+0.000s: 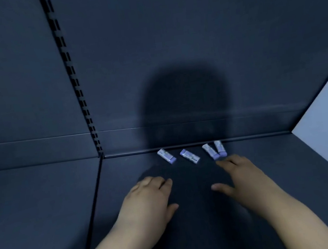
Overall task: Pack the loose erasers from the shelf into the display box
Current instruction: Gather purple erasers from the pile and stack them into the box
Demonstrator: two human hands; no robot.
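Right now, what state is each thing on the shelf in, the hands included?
Left eraser, lying flat, untouched.
Second eraser, lying flat, untouched.
Third eraser, flat, near end by the fourth's.
Fourth eraser, flat, near end by the third's.
Left hand, grip empty, fingers loosely curled.
Right hand, grip empty, fingers stretched toward the third eraser.
Display box, not in view.

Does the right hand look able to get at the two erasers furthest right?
Probably yes. The right hand is open, its fingertips just short of the two rightmost erasers, and nothing lies between them on the shelf.
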